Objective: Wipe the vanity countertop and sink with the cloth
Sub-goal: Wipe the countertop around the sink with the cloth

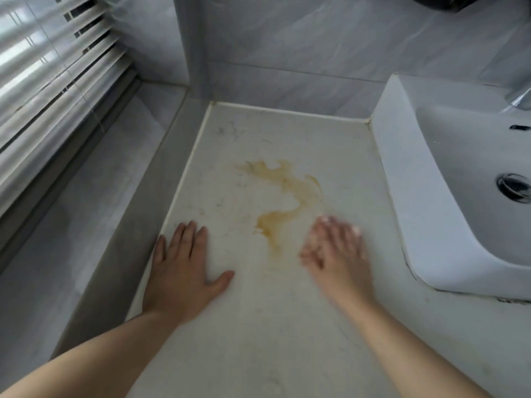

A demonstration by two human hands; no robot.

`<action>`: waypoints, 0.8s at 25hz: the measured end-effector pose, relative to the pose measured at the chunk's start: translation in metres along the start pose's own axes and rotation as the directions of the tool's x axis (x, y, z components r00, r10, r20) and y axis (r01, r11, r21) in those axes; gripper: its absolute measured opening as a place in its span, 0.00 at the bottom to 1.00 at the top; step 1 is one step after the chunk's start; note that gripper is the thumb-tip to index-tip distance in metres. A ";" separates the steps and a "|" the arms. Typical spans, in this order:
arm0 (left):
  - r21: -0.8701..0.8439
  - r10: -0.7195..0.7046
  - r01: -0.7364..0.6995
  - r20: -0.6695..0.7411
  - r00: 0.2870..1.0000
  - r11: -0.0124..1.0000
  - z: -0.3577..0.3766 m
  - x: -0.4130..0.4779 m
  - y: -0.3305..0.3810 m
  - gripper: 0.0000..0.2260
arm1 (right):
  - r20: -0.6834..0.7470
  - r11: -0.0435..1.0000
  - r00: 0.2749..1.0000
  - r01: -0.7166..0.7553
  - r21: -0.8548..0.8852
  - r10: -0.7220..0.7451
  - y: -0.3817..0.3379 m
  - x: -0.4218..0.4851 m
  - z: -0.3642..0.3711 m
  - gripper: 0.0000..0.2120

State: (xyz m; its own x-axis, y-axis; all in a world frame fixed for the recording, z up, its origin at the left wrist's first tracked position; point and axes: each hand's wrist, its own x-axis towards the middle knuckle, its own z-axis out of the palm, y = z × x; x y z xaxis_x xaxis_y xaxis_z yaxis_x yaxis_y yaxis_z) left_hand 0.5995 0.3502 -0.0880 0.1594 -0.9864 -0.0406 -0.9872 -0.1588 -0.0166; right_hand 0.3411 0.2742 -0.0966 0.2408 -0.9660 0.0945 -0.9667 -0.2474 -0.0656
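Head view shows the vanity countertop [258,326] with a yellow-brown stain [287,193] spread across its middle and faint grey scuffs around it, so by my reading the wiping has not begun: all of the surface and the sink [402,156] are left to do. No cloth is anywhere in view, and fetching it looks like the first need. The left hand [184,268] lies flat on the countertop near its left edge, fingers straight and close together, thumb out to the side, holding nothing. The right hand [336,254] is blurred; its fingers appear spread and fairly straight just above or on the surface, beside the near end of the stain, and nothing shows in its grasp. The countertop's long axis runs from the person's near edge away to the tiled back wall [287,53], between a raised ledge on the left and the sink on the right. The stain trails along a diagonal, from back-left toward the right hand, then hooks back to the near-left. The sink sits on the countertop at the right, its drain [514,187] visible in the basin.
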 end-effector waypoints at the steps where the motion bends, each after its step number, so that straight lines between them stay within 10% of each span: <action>1: -0.003 -0.003 0.003 0.004 1.000 1.000 0.000 0.000 0.001 0.40 | 0.005 0.992 0.992 -0.128 -0.011 0.128 0.022 0.010 -0.003 0.37; 5: -0.009 -0.008 0.008 0.001 1.000 1.000 0.000 0.000 0.001 0.40 | 0.065 0.888 0.886 -0.460 0.005 0.459 0.027 0.062 -0.008 0.32; 9: -0.010 -0.014 0.014 0.010 1.000 1.000 -0.001 0.000 0.001 0.40 | 0.060 0.991 0.997 -0.057 0.125 0.049 -0.048 0.083 0.005 0.27; 13: -0.028 -0.016 0.016 0.004 1.000 0.999 -0.001 -0.001 0.001 0.40 | 0.014 0.904 0.954 0.279 0.323 -0.300 -0.029 0.077 0.001 0.26; 20: -0.032 -0.016 0.016 0.000 1.000 0.999 0.000 -0.001 0.001 0.40 | 0.144 0.909 0.914 -0.396 0.126 0.378 0.023 0.134 -0.002 0.27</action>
State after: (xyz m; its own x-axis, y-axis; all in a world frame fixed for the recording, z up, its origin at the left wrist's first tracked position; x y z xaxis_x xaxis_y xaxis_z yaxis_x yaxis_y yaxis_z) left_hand 0.5983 0.3508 -0.0884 0.1754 -0.9837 -0.0405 -0.9843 -0.1761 0.0147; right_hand 0.3513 0.1398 -0.0839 -0.1330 -0.9878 -0.0813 -0.9636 0.1481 -0.2226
